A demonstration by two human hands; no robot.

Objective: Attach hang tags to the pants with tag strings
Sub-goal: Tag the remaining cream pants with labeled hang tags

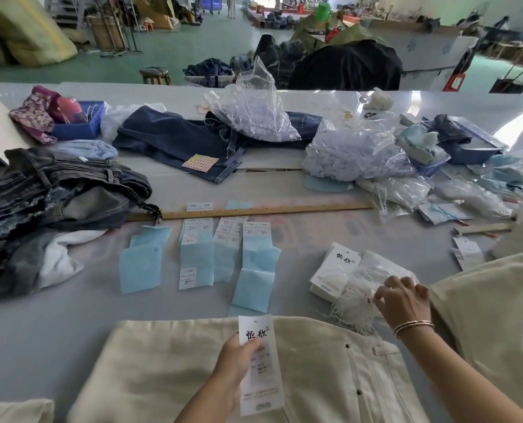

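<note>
Cream pants point(168, 370) lie folded on the table right in front of me, waistband and dark buttons to the right. My left hand point(234, 364) grips a long white hang tag point(261, 374) with black characters, held upright over the pants. My right hand point(403, 297) reaches into a bundle of white tag strings point(353, 306) in a clear bag and pinches at them. A stack of white hang tags point(333, 273) sits just beyond the strings. Rows of blue and white paper tags point(223, 254) lie spread ahead.
A long wooden ruler point(254, 211) crosses the table. Dark jeans point(49, 190) pile up at left; navy jeans point(178, 138) lie further back. Clear plastic bags point(352, 151) and a blue tray point(83, 126) crowd the far side. More cream fabric point(492, 300) lies at right.
</note>
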